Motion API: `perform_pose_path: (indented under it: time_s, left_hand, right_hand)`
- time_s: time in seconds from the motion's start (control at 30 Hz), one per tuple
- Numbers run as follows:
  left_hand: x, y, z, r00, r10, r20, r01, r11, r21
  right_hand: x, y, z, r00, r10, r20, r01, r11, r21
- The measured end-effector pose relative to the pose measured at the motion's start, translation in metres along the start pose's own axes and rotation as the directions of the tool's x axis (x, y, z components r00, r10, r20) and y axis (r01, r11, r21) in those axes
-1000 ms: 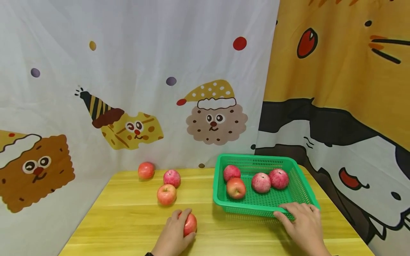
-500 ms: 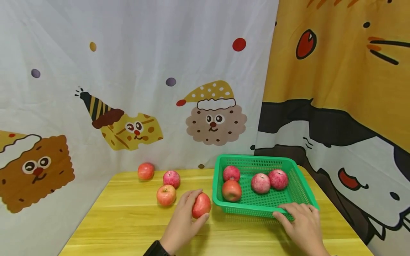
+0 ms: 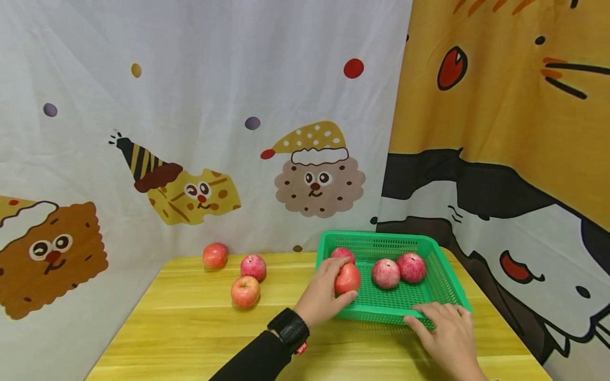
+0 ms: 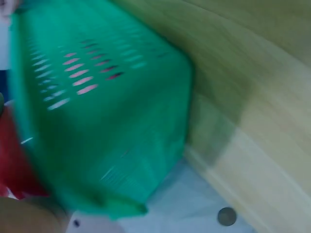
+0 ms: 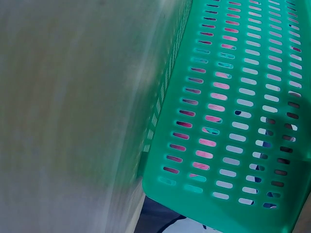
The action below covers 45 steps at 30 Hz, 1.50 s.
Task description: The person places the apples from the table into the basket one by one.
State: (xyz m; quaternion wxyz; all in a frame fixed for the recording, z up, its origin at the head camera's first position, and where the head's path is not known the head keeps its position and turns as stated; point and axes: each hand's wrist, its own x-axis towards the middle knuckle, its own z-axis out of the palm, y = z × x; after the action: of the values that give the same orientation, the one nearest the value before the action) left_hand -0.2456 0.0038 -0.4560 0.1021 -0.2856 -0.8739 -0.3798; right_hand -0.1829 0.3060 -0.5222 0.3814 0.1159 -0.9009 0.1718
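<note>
So, nearest to me, a black sleeve (image 3: 252, 360) runs up to the black band (image 3: 288, 326) on my left wrist, and a small red tag (image 3: 301, 348) pokes out at the band's edge. Off to the right, my right hand (image 3: 443, 333) grips the near rim of the green basket (image 3: 376, 311), fingers over the top and thumb against the outside. My left hand (image 3: 324, 293) reaches over the basket's near left corner with its fingers and thumb curled round a red apple (image 3: 349, 279); whether that apple touches the basket floor I can't tell. Just beyond those fingertips, partly covered, a darker apple (image 3: 342, 254) lies in the basket. To the right of my left hand and farther in, two mottled apples (image 3: 386, 274) sit side by side on the basket floor. Out to the left of that same hand, on the yellow wooden bench (image 3: 190, 328), are a paler apple (image 3: 245, 292), a pinkish apple (image 3: 253, 268) just behind it and a third apple (image 3: 215, 256) near the back edge. Farthest from both hands hangs a white curtain (image 3: 200, 95) printed with cartoon faces, meeting an orange cloth (image 3: 495, 116) on the right.
</note>
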Motion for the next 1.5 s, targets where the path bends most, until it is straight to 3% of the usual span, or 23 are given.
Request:
perform_pose_path:
  time_s: [0.13,0.27,0.83,1.23,1.5]
  left_hand:
    - [0.011,-0.009,0.018,1.0,-0.011,0.003,0.01,0.995,0.1]
    - [0.017,-0.009,0.025,1.0,-0.03,-0.01,0.031,0.986,0.161]
    - [0.022,-0.012,0.03,0.985,-0.167,0.032,0.162,0.98,0.115]
    - [0.023,-0.013,0.028,0.987,-0.154,0.055,0.143,0.975,0.168]
    - [0.022,-0.012,0.028,0.989,-0.138,0.047,0.13,0.979,0.155]
  right_hand:
    - [0.0,-0.002,0.001,1.0,-0.003,0.001,0.003,1.0,0.009]
    - [0.001,-0.002,0.0,1.0,0.013,0.001,-0.013,1.0,0.012]
    - [-0.002,0.0,0.004,0.999,0.04,0.011,-0.04,0.999,-0.003]
    - [-0.001,0.0,0.005,1.0,0.03,-0.004,-0.03,1.0,0.004]
    - [-0.001,0.001,0.005,1.0,0.022,-0.018,-0.022,1.0,0.009]
